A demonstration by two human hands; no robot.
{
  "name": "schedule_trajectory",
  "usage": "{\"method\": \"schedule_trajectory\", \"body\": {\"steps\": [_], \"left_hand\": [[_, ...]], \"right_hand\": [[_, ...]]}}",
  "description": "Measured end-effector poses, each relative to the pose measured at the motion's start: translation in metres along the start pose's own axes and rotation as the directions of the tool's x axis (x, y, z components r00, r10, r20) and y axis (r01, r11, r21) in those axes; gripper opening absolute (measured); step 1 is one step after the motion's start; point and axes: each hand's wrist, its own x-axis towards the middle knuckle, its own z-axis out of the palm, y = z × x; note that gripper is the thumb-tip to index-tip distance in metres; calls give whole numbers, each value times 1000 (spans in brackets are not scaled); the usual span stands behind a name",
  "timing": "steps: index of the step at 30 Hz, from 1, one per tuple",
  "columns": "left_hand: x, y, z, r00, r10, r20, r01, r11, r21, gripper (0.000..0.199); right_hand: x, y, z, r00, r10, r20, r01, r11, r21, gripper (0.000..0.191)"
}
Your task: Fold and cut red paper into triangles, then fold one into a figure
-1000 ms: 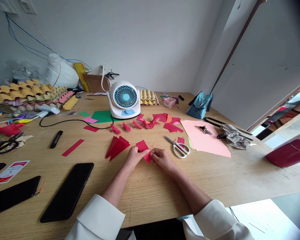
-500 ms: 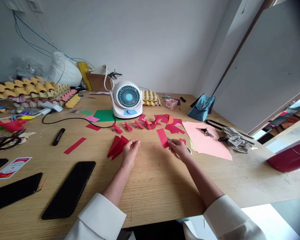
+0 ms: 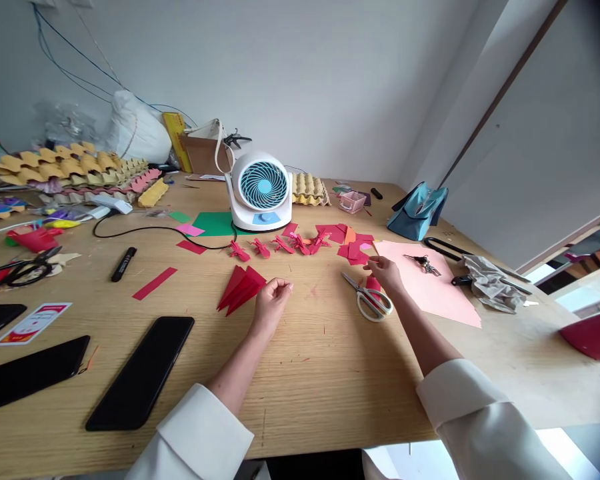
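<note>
My left hand hovers above the table just right of the folded red paper pieces, its fingers curled together. Anything held in it is too small or hidden to make out. My right hand reaches to the near edge of the red paper scraps, fingers loosely apart and nothing visibly gripped. Below its fingers lie white-handled scissors, blades pointing up and left. A red paper piece shows beside the scissors, partly covered. A row of several folded red paper figures lies beyond my hands.
A white fan stands at the back. Pink sheets with keys lie right, near a blue bag. On the left are a red strip, a marker, a black phone and egg trays.
My right hand has moved right and away from me to the scraps, and the red paper rectangle has left its fingers. The scissors are now uncovered. My left hand keeps its curled shape.
</note>
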Motion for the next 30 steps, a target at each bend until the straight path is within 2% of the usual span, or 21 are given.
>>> {"method": "schedule_trajectory", "body": {"steps": [6, 8, 11, 16, 20, 26, 28, 30], "left_hand": [[-7, 1, 6, 993, 100, 70, -108, 985, 132, 17], [-10, 4, 6, 988, 124, 88, -138, 974, 181, 16], [-13, 9, 7, 984, 145, 99, -165, 959, 231, 15], [-15, 11, 7, 980, 157, 126, -188, 938, 292, 14], [-14, 10, 7, 973, 180, 147, -220, 920, 324, 13], [-13, 5, 7, 966, 199, 162, -243, 912, 331, 13], [-13, 4, 7, 966, 199, 166, -245, 910, 334, 13], [-13, 3, 7, 965, 201, 169, -249, 908, 336, 13]], "right_hand": [[-61, 2, -8, 973, -221, 62, 229, 950, -214, 18], [-75, 9, -10, 948, -298, 110, 316, 850, -420, 21], [-85, 22, -9, 936, -324, 138, 340, 728, -595, 27], [-83, 29, -4, 942, -292, 164, 321, 656, -683, 31], [-80, 27, -6, 950, -278, 142, 298, 670, -679, 28], [-80, 25, -35, 970, -242, -19, 199, 837, -510, 27], [-85, 23, -41, 976, -217, 11, 192, 837, -512, 27], [-90, 20, -40, 975, -201, 96, 219, 797, -562, 28]]}}
